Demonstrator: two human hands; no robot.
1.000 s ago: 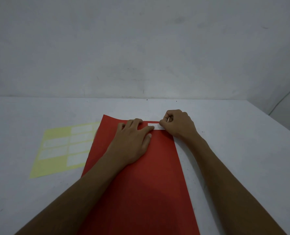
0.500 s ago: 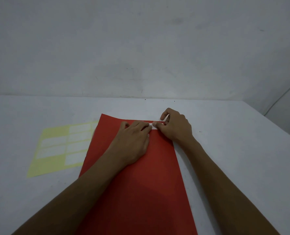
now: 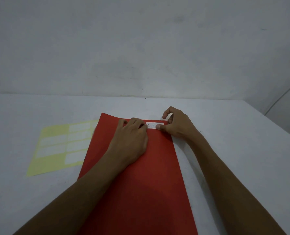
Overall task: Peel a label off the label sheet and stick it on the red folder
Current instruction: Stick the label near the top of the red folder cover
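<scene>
The white label (image 3: 154, 125) is lying crosswise between both hands' fingers: left hand (image 3: 132, 141) flat, pressing its end; right hand (image 3: 176, 124) loosely curled, thumb pinning the other.

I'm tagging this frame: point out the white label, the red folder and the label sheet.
white label (image 3: 153, 125), head view, its middle.
red folder (image 3: 140, 192), head view, bare near half.
label sheet (image 3: 44, 165), head view, bare yellow near corner.

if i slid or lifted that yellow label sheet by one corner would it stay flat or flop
The yellow label sheet looks paper-thin and lies flat on the table, so it would probably droop if lifted by a corner. It seems light; a push would likely slide it easily. The red folder covers its right edge and may drag on it.
</scene>
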